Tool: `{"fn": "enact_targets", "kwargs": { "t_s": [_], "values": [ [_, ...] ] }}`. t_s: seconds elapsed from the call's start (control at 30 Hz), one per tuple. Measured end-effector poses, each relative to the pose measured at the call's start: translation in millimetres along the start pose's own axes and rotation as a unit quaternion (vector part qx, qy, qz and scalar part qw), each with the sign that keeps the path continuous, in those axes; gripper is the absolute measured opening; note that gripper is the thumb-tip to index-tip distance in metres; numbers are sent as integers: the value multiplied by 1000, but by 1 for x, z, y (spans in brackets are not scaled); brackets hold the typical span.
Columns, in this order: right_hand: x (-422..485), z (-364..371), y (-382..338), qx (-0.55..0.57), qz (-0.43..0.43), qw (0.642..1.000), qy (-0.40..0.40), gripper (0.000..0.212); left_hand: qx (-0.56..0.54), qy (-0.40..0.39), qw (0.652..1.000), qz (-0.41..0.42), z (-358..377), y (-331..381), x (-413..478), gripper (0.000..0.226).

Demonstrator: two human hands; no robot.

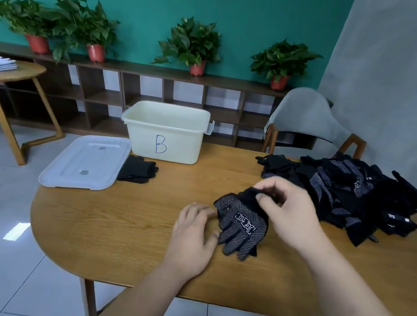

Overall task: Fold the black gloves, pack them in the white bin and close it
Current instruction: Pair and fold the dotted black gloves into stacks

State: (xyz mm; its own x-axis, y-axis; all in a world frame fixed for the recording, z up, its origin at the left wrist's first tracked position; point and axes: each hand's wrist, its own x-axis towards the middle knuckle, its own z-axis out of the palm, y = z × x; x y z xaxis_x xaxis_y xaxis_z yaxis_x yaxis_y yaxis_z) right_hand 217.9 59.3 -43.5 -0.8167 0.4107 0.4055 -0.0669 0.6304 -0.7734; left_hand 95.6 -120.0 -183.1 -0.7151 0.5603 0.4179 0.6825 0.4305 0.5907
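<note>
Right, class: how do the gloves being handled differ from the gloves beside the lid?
The handled gloves show white dots and a logo; the other gloves, beside the lid, look plain black. The right hand pinches the handled gloves, the left hand touches them; the other gloves lie untouched. Both are black and on the table.

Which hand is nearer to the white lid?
Left. The left hand lies right of the lid, beside the glove; the right hand is farther right, pinching that glove.
</note>
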Motion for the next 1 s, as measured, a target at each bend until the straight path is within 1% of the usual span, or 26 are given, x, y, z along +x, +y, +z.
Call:
{"fn": "enact_targets", "kwargs": {
  "t_s": [0.1,0.2,0.27,0.33,0.4,0.47,0.53,0.57,0.63,0.7,0.8,0.9,1.0],
  "values": [
    [24,-17,-17,5,-10,1000,-12,23,44,-21,999,-1,0,3,0,54],
    [45,-27,-21,-65,-16,998,-13,23,66,-42,997,-2,-2,5,0,60],
    [57,-31,-20,-96,-19,995,7,21,86,-55,995,-2,-1,7,-1,61],
    [62,-34,-22,-114,-31,992,45,19,103,-68,992,-4,-1,8,-1,61],
    [59,-32,-23,-127,-60,986,85,17,119,-76,990,-5,-1,9,-1,63],
    [48,-23,-17,-141,-91,981,93,17,127,-81,989,-8,0,10,-1,64],
    [30,-5,6,-190,-108,974,63,18,131,-84,988,-13,0,10,0,65],
    [19,5,22,-230,-100,967,33,19,133,-87,987,-14,1,10,0,65],
    [-6,28,55,-301,-53,952,-32,18,138,-95,986,-18,1,12,0,65],
    [-29,47,81,-311,-28,948,-55,18,139,-98,985,-21,1,13,0,65],
    [-46,62,102,-314,-44,949,-7,20,141,-98,985,-23,1,13,-1,64],
    [-45,63,100,-314,-69,945,54,25,143,-99,984,-26,1,13,0,66],
    [-51,64,97,-302,-106,945,75,29,143,-98,985,-27,1,12,-1,68]
  ]
}}
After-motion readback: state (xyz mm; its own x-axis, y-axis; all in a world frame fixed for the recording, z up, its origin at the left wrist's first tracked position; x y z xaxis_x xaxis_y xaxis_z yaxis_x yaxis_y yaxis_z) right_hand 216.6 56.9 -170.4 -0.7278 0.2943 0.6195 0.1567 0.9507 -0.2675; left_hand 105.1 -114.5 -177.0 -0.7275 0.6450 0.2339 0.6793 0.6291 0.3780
